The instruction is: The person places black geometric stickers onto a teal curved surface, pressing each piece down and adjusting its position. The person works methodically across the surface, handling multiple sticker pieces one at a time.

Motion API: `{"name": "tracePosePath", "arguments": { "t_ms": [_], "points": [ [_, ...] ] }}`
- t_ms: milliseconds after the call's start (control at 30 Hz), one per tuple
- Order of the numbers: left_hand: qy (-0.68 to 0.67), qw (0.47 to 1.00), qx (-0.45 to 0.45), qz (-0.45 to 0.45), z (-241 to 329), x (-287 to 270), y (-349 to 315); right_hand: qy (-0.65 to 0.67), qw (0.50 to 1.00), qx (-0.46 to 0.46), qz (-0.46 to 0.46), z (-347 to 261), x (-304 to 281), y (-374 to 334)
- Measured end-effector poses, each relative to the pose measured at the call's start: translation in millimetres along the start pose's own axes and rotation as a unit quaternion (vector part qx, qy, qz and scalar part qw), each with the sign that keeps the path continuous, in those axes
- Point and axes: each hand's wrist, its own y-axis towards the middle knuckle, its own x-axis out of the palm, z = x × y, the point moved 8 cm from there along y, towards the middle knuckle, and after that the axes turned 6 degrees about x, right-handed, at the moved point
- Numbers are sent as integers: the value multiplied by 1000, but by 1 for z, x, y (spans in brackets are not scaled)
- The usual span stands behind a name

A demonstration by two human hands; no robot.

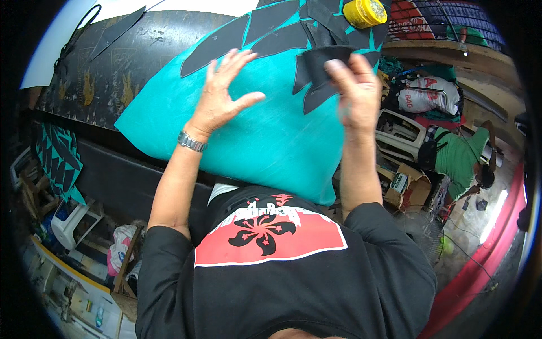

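Note:
A large teal sheet (271, 130) covers much of the work table, its pointed corner toward the left. Several dark grey, leaf-shaped cut pieces (217, 45) lie on its far part. My left hand (223, 99), with a metal watch at the wrist, hovers over the sheet with fingers spread and nothing in it. At the far right of the sheet, my right hand (359, 93) pinches a small black cut piece (320, 63) between thumb and fingers. Other dark pieces (317, 97) lie below and beside it, partly covered.
Close to the right hand, a yellow jar (364, 13) stands among the pieces. A dark board (107, 73) stretches left, with a pointed black blade-shaped piece (118, 33) on it. A person in green (460, 158) is at right, near a white plastic chair (400, 133).

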Motion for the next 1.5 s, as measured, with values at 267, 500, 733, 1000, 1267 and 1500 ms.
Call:
{"name": "tracePosePath", "arguments": {
  "t_ms": [267, 500, 733, 1000, 1267, 1500],
  "points": [
    [-237, 946, -213, -61, -27, 28, -12, 15, 991, 134, 23, 107, 28, 23],
    [-205, 924, -318, 55, -76, -11, -49, -19, 987, 157, -13, 151, 57, 34],
    [-180, 933, -287, 123, -91, -47, -51, -112, 985, 131, -1, 166, 82, 48],
    [-157, 931, -289, 155, -93, -47, -67, -204, 972, 113, 39, 169, 79, 57],
    [-170, 923, -286, 191, -91, -48, -79, -191, 976, 100, 37, 161, 80, 53],
    [-164, 923, -287, 195, -92, -48, -78, -184, 980, 76, 24, 168, 76, 53]
  ]
}}
